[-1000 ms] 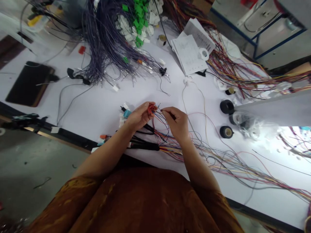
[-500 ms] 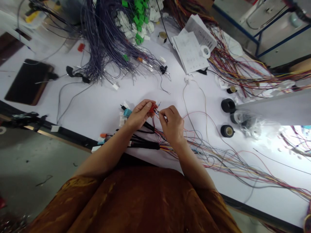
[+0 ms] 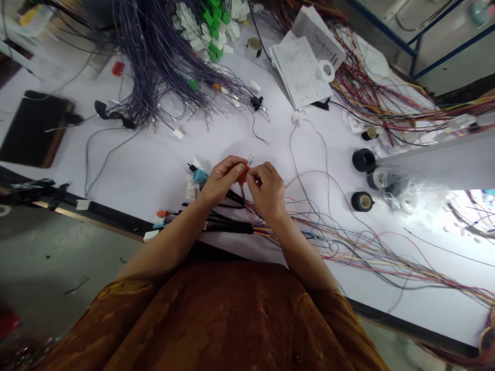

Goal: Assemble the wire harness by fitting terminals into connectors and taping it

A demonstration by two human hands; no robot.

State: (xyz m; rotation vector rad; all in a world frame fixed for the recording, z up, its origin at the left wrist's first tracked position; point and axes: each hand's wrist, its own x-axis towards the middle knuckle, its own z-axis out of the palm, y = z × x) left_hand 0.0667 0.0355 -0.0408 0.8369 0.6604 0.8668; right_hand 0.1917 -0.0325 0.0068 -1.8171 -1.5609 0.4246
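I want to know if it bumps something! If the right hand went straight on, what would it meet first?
Probably the small red connector held in the left hand's fingers; the right hand is almost touching it, though depth is unclear.

Wire-harness workshop: white workbench (image 3: pixel 135 154) heaped with wires (image 3: pixel 162 56), connectors (image 3: pixel 212 31), tape rolls (image 3: pixel 363 160)

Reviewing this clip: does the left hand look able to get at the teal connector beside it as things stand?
Probably yes: the teal connector lies just past the left hand, with nothing between them. But that hand is pinching a small red connector, so it would likely have to let go first.
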